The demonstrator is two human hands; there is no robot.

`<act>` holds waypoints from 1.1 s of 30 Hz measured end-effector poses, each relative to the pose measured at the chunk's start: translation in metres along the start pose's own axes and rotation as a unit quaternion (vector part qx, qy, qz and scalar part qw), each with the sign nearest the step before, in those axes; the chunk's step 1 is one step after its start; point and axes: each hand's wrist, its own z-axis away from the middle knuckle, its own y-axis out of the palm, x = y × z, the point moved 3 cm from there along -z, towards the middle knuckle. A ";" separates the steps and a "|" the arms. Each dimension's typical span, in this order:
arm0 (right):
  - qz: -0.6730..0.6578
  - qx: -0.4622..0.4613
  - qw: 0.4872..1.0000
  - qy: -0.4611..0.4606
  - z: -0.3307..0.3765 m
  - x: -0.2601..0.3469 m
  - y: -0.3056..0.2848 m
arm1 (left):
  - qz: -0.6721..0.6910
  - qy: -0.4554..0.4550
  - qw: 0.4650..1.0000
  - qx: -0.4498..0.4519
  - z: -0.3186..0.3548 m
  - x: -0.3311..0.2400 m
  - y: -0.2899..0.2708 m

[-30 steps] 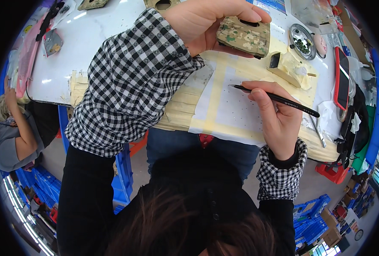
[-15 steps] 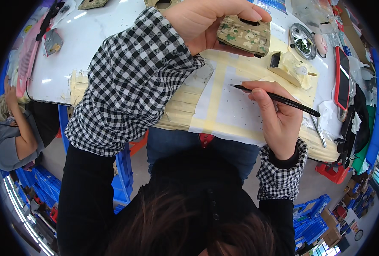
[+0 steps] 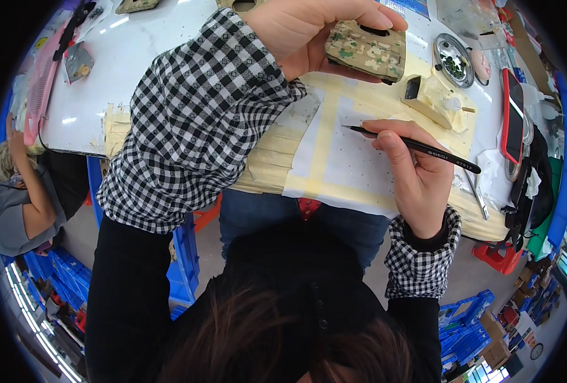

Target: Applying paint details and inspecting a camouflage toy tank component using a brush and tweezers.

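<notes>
In my left hand (image 3: pixel 318 32), fingers closed round its far side, is a small boxy tan piece with green-brown pixel camouflage (image 3: pixel 368 52). A dark oval opening shows in its top, close to my fingertips. My right hand (image 3: pixel 417 169) pinches slim black tweezers (image 3: pixel 417 145), their fine tip pointing left, below the piece and apart from it. Under the tip lies a white paper sheet (image 3: pixel 354 167) with yellow tape strips and several tiny dark specks.
Right of the piece are a yellowish taped block (image 3: pixel 433 99), a round metal dish (image 3: pixel 441 46) with dark green bits, a red-cased phone (image 3: pixel 512 115) and a metal tool (image 3: pixel 477 195). More camouflage pieces (image 3: pixel 136 5) lie at the far edge. Another person (image 3: pixel 31 198) sits at left.
The camouflage piece has tipped and risen slightly in my left hand, so its patterned face shows more fully. My right hand and the tweezers have barely moved.
</notes>
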 end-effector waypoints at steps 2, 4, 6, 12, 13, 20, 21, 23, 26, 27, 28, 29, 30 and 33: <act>0.002 0.000 1.000 0.000 0.000 0.000 0.000 | 0.003 -0.004 1.000 -0.003 0.000 0.000 0.000; 0.002 0.000 1.000 -0.003 0.000 0.000 0.000 | 0.005 -0.005 1.000 -0.003 0.000 0.000 0.000; 0.007 0.014 1.000 -0.001 0.000 0.000 0.000 | 0.007 -0.006 1.000 -0.001 0.000 0.000 0.001; -0.013 0.023 1.000 -0.002 0.001 -0.001 -0.001 | 0.009 -0.005 1.000 -0.006 0.001 0.001 0.000; -0.021 0.023 1.000 -0.004 0.001 -0.001 -0.001 | 0.007 -0.003 1.000 -0.006 0.001 0.000 0.000; -0.047 -0.030 0.998 0.022 0.002 0.000 -0.003 | -0.008 0.001 1.000 -0.024 0.001 -0.001 0.002; -0.044 -0.031 0.998 0.027 0.003 0.000 -0.004 | -0.005 0.001 1.000 -0.018 0.001 -0.001 0.003; -0.042 -0.034 0.998 0.031 0.003 0.001 -0.004 | 0.001 0.002 1.000 -0.007 0.001 -0.001 0.002; -0.048 -0.040 0.998 0.025 0.003 0.001 -0.005 | 0.000 -0.001 1.000 -0.015 0.000 0.000 -0.001; -0.053 -0.042 0.997 0.022 0.003 0.002 -0.006 | 0.004 -0.003 1.000 -0.010 0.000 0.000 -0.001; -0.058 -0.045 0.997 0.022 0.004 0.002 -0.007 | 0.007 -0.004 1.000 -0.004 0.000 0.001 0.000; -0.076 -0.054 0.996 0.009 0.005 0.004 -0.009 | 0.008 -0.004 1.000 0.004 -0.001 0.001 0.001; -0.093 -0.063 0.994 -0.001 0.006 0.006 -0.012 | -0.027 0.007 1.000 -0.007 -0.001 0.002 0.001; -0.133 -0.090 0.985 -0.058 0.008 0.018 -0.025 | -0.071 0.024 0.997 -0.019 0.003 0.003 0.003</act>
